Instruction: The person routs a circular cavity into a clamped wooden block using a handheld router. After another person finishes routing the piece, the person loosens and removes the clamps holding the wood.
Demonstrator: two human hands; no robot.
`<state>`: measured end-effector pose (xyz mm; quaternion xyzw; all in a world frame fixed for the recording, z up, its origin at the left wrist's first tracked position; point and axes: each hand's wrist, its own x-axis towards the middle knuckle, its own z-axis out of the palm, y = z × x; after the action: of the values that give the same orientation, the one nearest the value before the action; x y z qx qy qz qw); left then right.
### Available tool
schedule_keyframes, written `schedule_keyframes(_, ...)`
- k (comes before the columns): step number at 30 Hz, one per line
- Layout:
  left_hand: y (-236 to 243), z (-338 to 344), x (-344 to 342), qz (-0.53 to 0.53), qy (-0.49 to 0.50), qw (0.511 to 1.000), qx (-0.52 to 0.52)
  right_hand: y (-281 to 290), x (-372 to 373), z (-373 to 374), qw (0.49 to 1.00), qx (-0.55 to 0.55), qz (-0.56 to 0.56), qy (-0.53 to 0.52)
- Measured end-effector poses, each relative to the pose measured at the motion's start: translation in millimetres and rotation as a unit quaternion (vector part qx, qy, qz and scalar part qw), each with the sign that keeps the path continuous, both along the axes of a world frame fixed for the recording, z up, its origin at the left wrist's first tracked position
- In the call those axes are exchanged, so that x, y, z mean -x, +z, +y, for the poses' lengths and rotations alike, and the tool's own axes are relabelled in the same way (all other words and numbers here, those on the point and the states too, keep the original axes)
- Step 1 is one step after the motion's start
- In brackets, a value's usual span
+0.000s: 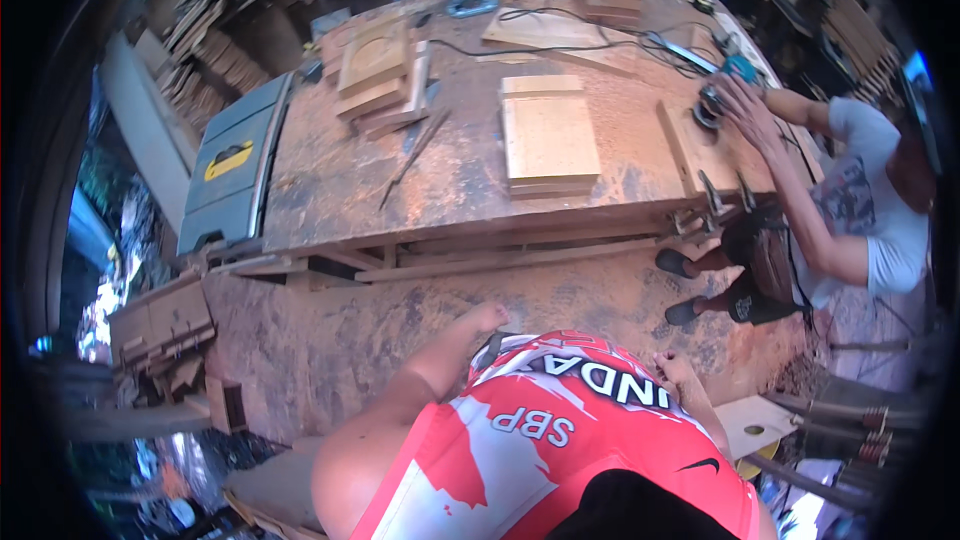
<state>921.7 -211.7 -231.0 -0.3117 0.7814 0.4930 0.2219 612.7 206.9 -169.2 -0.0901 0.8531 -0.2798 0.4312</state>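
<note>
My left hand is in front of my waist, its fingers curled in beside the hem of my red and white shirt. What it holds, if anything, is hidden. On the other side of the shirt, my right hand hangs low with its fingers partly bent; the shirt and the small view leave its grip unclear. Both hands are apart from the workbench. Nearest across the bench edge lies a stack of pale wooden panels.
At the right, another person's hands hold a teal power tool over a clamped board. More panels, thin sticks and a black cord lie on the bench. A table saw adjoins its left end.
</note>
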Motion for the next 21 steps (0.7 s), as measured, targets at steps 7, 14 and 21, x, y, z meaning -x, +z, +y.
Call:
schedule_keyframes(7, 35, 25, 53, 0.047, -0.13, 0.978, -0.158, -8, -12, 13, 1.0, -0.005, 0.002, 0.022)
schedule_keyframes(14, 92, 54, 104, -0.037, -0.223, 0.957, -0.185, -28, -24, 34, 0.999, 0.008, 0.04, -0.011)
schedule_keyframes(21, 89, 56, 111, 0.022, -0.316, 0.916, -0.247, -22, -24, 46, 0.998, -0.029, 0.045, 0.016)
